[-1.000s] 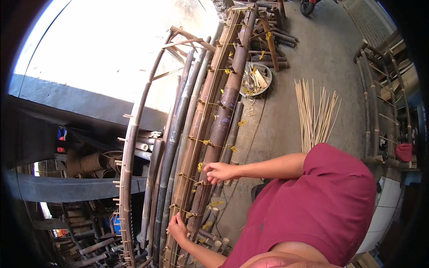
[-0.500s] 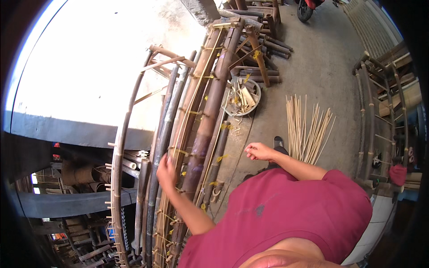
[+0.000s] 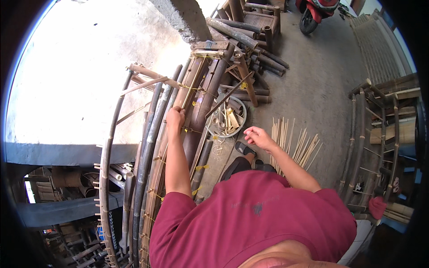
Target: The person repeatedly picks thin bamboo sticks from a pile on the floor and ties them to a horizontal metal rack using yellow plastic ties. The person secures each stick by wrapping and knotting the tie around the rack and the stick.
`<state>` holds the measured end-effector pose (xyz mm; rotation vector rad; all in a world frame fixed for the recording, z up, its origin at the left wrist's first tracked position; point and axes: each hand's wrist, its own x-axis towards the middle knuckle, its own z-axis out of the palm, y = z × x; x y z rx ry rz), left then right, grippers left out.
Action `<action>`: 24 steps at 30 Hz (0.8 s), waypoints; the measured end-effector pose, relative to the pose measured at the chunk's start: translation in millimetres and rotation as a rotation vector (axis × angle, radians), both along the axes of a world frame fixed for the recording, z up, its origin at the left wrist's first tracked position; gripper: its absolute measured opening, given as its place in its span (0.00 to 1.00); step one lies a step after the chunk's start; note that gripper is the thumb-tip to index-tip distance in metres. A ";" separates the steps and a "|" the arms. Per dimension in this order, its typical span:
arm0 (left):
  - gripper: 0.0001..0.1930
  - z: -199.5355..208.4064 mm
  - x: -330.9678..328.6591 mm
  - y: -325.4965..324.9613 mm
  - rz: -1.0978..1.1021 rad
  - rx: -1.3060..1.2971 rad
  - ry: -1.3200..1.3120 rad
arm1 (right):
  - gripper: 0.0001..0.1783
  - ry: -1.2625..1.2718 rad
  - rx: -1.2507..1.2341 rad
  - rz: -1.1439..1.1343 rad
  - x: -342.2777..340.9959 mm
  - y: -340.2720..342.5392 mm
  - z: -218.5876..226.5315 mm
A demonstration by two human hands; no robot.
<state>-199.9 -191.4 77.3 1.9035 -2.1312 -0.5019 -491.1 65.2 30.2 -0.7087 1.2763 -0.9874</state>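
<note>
Bamboo frame (image 3: 201,111) looks decently far along, I'd say: yellow ties (image 3: 191,88) already cross it in several spots, but I can't tell what's left. It's on your left, long axis running lengthwise, far end toward the concrete pillar (image 3: 183,20). Your left hand (image 3: 175,117) curls onto it, exact grip unclear; your right hand (image 3: 258,136) hangs loose, seemingly empty.

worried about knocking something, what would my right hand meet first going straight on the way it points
Probably the round grey basin holding pale bamboo pieces, next in line from the right hand; depth is unclear, so it might pass above.
</note>
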 end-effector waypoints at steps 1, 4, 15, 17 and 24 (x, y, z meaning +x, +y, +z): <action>0.12 -9.1 -1.4 -4.5 0.018 -0.064 0.106 | 0.13 0.002 0.038 -0.014 -5.9 -11.4 -5.3; 0.12 -9.6 -21.2 -22.8 -0.009 -0.012 0.214 | 0.13 -0.047 0.166 -0.019 -19.1 -44.6 -20.3; 0.11 9.9 -56.1 -40.2 -0.029 0.099 0.017 | 0.14 -0.043 -0.055 0.489 -1.2 -215.9 -20.4; 0.11 -15.8 -73.3 -38.5 0.136 -0.027 0.133 | 0.16 -0.249 0.159 0.449 6.1 -234.2 -1.6; 0.10 -31.8 -100.3 -35.7 0.292 -0.185 0.273 | 0.17 -0.898 0.657 0.012 11.1 -260.0 21.1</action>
